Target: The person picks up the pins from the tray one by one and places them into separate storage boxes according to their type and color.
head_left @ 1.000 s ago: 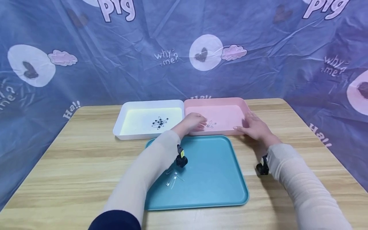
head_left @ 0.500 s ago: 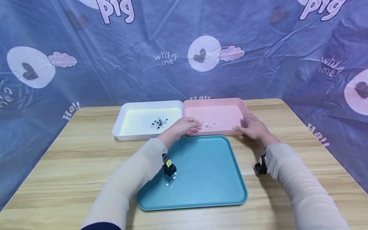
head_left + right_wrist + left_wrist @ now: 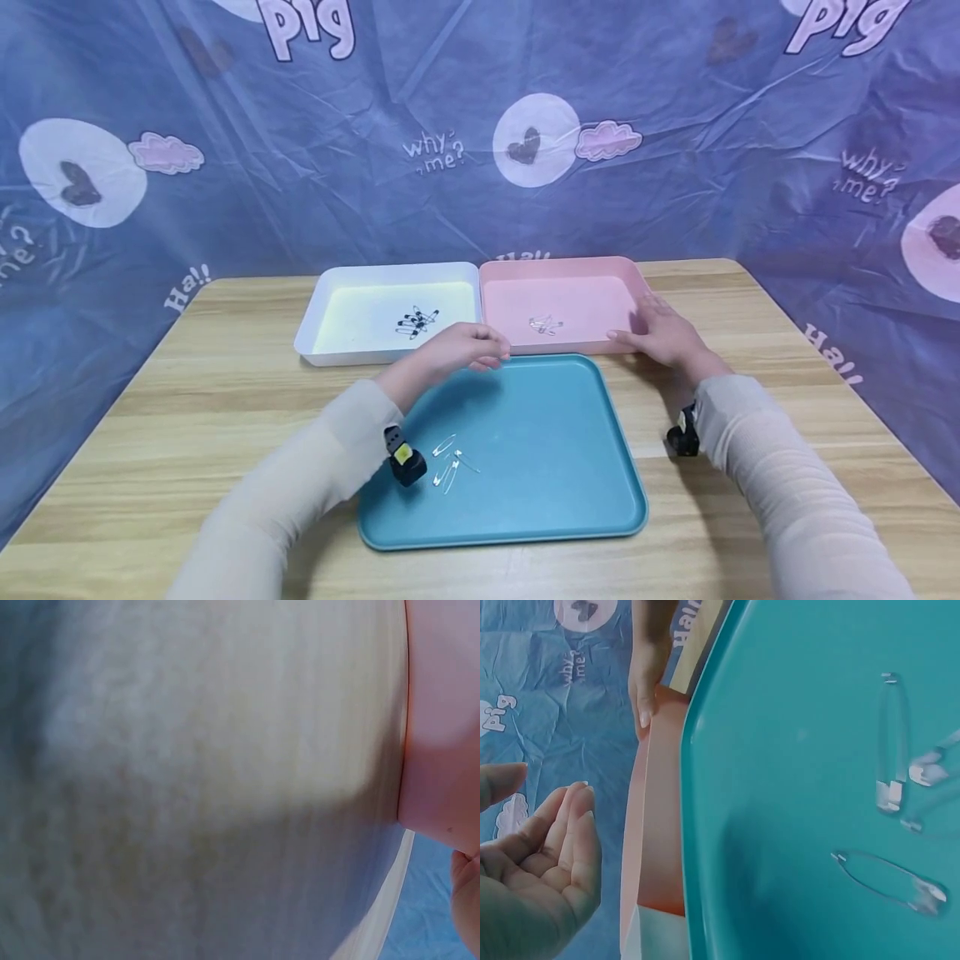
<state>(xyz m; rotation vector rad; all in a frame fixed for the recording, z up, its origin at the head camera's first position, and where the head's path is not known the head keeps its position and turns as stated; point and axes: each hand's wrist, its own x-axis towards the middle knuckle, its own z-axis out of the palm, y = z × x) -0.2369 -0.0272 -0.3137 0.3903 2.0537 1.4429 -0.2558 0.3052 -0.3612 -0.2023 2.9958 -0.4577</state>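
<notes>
My left hand [image 3: 461,346] hovers over the far edge of the teal tray [image 3: 540,450], near the front wall of the pink tray [image 3: 570,292]. In the left wrist view its fingers are loosely bent, the thumb stands apart, and nothing is held. Several silver safety pins [image 3: 889,796] lie spread on the teal tray's left part. More silver safety pins [image 3: 545,325] sit in a small heap inside the pink tray. My right hand [image 3: 666,333] holds the pink tray's front right corner, thumb at the front rim and fingers along the right side.
A white tray [image 3: 352,312] stands against the pink tray's left side. Black safety pins [image 3: 417,322] are heaped in it. All three trays stand on a wooden table [image 3: 202,417]. A blue printed cloth [image 3: 337,192] hangs behind the table.
My left hand has drawn back from inside the pink tray, toward the left and nearer, over the teal tray's far edge. The right hand has stayed at the corner.
</notes>
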